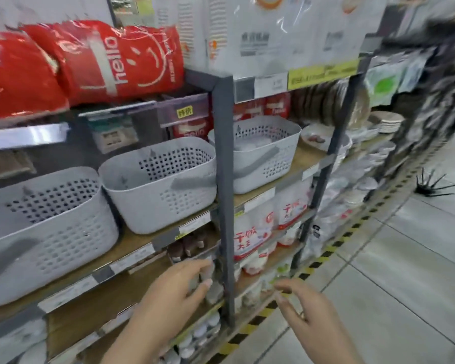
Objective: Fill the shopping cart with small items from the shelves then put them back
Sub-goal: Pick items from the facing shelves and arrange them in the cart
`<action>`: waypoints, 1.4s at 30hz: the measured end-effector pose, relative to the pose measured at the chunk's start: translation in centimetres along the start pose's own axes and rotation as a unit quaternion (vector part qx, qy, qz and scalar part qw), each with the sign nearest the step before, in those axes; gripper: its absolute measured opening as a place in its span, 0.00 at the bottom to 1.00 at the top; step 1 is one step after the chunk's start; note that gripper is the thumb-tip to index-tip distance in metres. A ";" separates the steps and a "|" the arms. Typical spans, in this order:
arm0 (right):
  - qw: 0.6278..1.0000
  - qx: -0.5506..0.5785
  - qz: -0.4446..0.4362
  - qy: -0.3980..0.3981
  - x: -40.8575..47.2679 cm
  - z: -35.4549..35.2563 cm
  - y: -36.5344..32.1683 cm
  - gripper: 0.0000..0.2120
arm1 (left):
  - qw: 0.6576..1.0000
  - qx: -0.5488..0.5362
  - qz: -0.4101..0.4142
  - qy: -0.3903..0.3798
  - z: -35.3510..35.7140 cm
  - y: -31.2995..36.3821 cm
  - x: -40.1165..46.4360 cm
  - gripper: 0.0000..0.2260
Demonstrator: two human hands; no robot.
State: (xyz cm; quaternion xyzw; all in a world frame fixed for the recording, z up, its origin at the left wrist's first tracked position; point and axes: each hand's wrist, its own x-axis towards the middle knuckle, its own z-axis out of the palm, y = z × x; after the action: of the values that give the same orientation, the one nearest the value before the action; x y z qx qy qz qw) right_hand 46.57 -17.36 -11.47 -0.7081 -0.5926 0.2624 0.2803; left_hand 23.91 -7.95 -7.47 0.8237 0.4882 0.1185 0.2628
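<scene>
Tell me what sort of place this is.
Most likely a shop aisle selling household goods. Metal shelves carry price labels along their edges, rows of identical grey baskets sit for sale, and packaged goods such as red bags fill the shelves.

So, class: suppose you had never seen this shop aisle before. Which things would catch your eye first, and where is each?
Brightest are the red "hello" bags on the top shelf at upper left. Below them, a row of grey perforated baskets runs along the middle shelf. At the bottom, the left hand reaches in among small items on a lower shelf by the grey upright post, while the right hand hovers open beside it.
</scene>
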 end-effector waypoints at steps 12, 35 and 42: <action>0.997 -0.004 -0.016 0.072 14.9 -13.8 5.2 0.05 | 0.990 -0.010 0.131 0.043 0.9 10.1 21.8 0.16; 0.955 -0.162 -0.222 -0.109 44.7 -20.1 1.2 0.14 | 0.961 0.068 -0.152 0.220 -3.1 10.2 38.3 0.08; 0.941 -0.241 -0.202 -0.124 48.4 -17.1 1.8 0.22 | 0.950 0.051 -0.225 0.208 -2.3 9.3 41.2 0.10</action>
State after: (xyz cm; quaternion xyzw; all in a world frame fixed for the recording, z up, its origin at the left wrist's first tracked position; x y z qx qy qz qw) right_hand 67.61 28.65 -2.62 -0.5818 -0.7987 0.1355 0.0722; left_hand 50.17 24.89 -2.92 0.6615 0.7105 0.2002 0.1327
